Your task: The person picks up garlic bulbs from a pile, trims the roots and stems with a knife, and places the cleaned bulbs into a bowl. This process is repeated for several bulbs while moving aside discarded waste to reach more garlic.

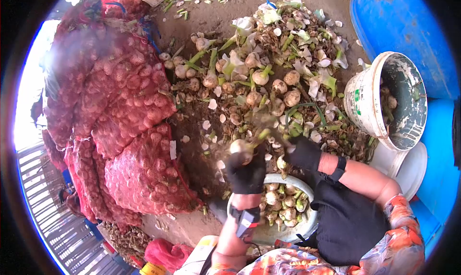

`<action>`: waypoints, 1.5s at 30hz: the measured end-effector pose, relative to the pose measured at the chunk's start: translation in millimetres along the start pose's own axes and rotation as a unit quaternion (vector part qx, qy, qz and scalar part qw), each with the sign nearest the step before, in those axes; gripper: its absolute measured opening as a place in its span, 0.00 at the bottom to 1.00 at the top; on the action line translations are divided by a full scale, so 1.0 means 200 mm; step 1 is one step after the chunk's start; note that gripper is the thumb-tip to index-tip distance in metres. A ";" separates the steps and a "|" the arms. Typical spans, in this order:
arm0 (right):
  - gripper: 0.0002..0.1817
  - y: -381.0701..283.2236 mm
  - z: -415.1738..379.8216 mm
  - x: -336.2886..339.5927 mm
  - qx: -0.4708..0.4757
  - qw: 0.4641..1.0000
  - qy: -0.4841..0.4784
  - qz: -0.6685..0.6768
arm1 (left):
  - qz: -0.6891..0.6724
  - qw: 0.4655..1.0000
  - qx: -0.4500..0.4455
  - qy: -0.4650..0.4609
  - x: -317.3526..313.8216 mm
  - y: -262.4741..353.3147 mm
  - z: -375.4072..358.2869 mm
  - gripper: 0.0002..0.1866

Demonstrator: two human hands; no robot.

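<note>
My left hand (pixel 246 173), in a black glove, is closed around a whitish bulb (pixel 240 148), of garlic or onion kind. Its green stem slants up to the right. Just right of it, my right hand (pixel 304 155), also gloved in black, has its fingers curled together; what they grip is dark, blurred and hard to tell. A small bulb (pixel 282 162) shows between the hands. Below them, a round pale tub (pixel 311 212) holds several trimmed bulbs (pixel 287 208). Beyond my hands lies a heap of bulbs with stems (pixel 254 95).
Red mesh sacks (pixel 129 97) full of bulbs stand stacked at left. At right, a paint-stained white bucket (pixel 365 102) is tipped on its side beside a blue barrel (pixel 408 35). Leaf and skin scraps (pixel 321 59) cover the ground beyond. A dark cloth (pixel 350 222) covers my lap.
</note>
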State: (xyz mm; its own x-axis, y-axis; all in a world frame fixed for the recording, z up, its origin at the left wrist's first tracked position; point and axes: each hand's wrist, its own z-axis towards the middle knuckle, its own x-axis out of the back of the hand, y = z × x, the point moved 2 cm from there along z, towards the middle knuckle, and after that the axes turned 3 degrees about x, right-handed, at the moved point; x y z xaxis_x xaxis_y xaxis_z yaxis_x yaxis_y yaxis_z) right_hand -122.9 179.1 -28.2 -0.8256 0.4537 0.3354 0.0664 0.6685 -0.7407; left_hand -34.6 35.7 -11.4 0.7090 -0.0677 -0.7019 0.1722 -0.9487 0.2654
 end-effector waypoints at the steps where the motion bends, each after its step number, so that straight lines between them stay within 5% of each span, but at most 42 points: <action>1: 0.16 0.07 0.03 -0.03 0.106 0.976 -0.120 -0.150 | -0.008 1.000 0.000 0.004 -0.09 0.03 -0.04 0.19; 2: 0.16 0.18 0.04 -0.06 0.105 0.976 -0.118 -0.150 | 0.247 0.968 -0.038 -0.033 -0.03 0.10 -0.03 0.21; 3: 0.19 0.27 0.02 -0.11 0.059 0.980 -0.137 -0.134 | 0.478 0.871 -0.099 -0.049 0.03 0.18 -0.03 0.22; 5: 0.23 0.24 -0.01 -0.06 0.010 0.977 -0.146 -0.156 | 0.485 0.770 0.205 -0.361 0.07 0.30 -0.08 0.31; 6: 0.23 0.26 0.00 -0.05 0.010 0.977 -0.145 -0.154 | 0.514 0.716 0.237 -0.408 0.05 0.32 -0.05 0.33; 8: 0.20 0.33 0.01 -0.02 -0.109 0.992 -0.053 0.020 | 0.580 0.768 0.175 -0.208 0.16 0.39 0.08 0.32; 9: 0.16 0.31 0.04 0.01 -0.103 0.994 0.015 0.011 | 0.567 0.793 0.118 -0.191 0.08 0.40 0.18 0.25; 10: 0.16 0.29 0.06 0.03 -0.101 0.995 0.020 0.011 | 0.586 0.807 0.033 -0.074 0.02 0.40 0.29 0.17; 11: 0.14 0.26 0.07 0.05 -0.025 0.993 0.071 0.089 | 0.641 0.760 -0.059 -0.091 0.00 0.38 0.43 0.14; 12: 0.13 0.24 0.07 0.07 0.052 0.978 0.120 0.162 | 0.691 0.700 -0.153 -0.091 -0.03 0.37 0.56 0.11; 13: 0.12 0.25 0.08 0.07 0.058 0.974 0.123 0.179 | 0.797 0.521 -0.279 -0.125 0.02 0.34 0.76 0.22; 14: 0.12 0.24 0.08 0.09 0.057 0.976 0.124 0.170 | 0.805 0.468 -0.327 -0.159 -0.10 0.28 0.76 0.22; 18: 0.14 0.17 0.05 0.15 -0.006 0.980 0.095 0.176 | 0.903 0.092 -0.363 -0.211 -0.11 0.02 0.97 0.18; 20: 0.14 0.19 0.04 0.15 0.054 0.970 0.137 0.194 | 0.945 0.269 -0.090 -0.162 -0.09 0.01 1.02 0.16; 22: 0.13 0.26 0.05 0.15 0.031 0.972 0.127 0.196 | 0.951 0.190 -0.181 -0.162 -0.03 0.02 1.04 0.14; 24: 0.12 0.29 0.06 0.15 0.034 0.978 0.133 0.159 | 0.946 0.227 -0.161 -0.166 0.02 0.07 1.03 0.16; 27: 0.11 0.23 0.05 0.16 0.043 0.978 0.155 0.136 | 0.877 0.326 -0.333 -0.117 -0.05 0.23 0.83 0.29; 28: 0.11 0.20 0.05 0.15 0.044 0.977 0.151 0.144 | 0.823 0.354 -0.425 -0.130 -0.07 0.28 0.75 0.26; 30: 0.09 0.08 0.06 0.16 0.122 0.974 0.155 0.109 | 0.788 0.499 -0.315 -0.177 -0.09 0.34 0.65 0.24; 32: 0.08 -0.03 0.04 0.17 0.134 0.982 0.129 0.043 | 0.577 0.790 -0.132 -0.158 -0.13 0.32 0.49 0.25; 33: 0.08 -0.07 0.03 0.16 0.176 0.977 0.122 -0.016 | 0.655 0.744 -0.086 -0.104 -0.06 0.36 0.48 0.31; 34: 0.08 -0.11 0.02 0.15 0.216 0.967 0.114 -0.075 | 0.683 0.660 -0.258 -0.181 -0.03 0.35 0.45 0.33; 37: 0.08 -0.20 -0.01 0.14 0.275 0.949 0.104 -0.113 | 0.636 0.759 -0.078 -0.116 -0.01 0.31 0.25 0.39; 38: 0.08 -0.22 -0.02 0.13 0.314 0.935 0.103 -0.129 | 0.645 0.719 -0.182 -0.186 -0.05 0.28 0.20 0.40; 41: 0.08 -0.22 -0.03 0.10 0.339 0.921 0.101 -0.163 | 0.559 0.820 -0.044 -0.111 -0.03 0.19 0.09 0.41; 45: 0.07 -0.19 -0.05 0.11 0.357 0.910 0.097 -0.187 | 0.569 0.810 -0.034 -0.141 -0.01 0.14 0.05 0.41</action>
State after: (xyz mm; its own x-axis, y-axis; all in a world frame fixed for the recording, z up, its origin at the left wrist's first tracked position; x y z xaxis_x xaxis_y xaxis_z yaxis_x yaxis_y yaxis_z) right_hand -138.7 168.8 13.0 -0.5968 0.4140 0.6873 -0.6369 0.2766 -0.7196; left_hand -37.4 6.3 -9.5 0.2523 -0.9626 -0.0982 -0.4394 -0.2044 0.8747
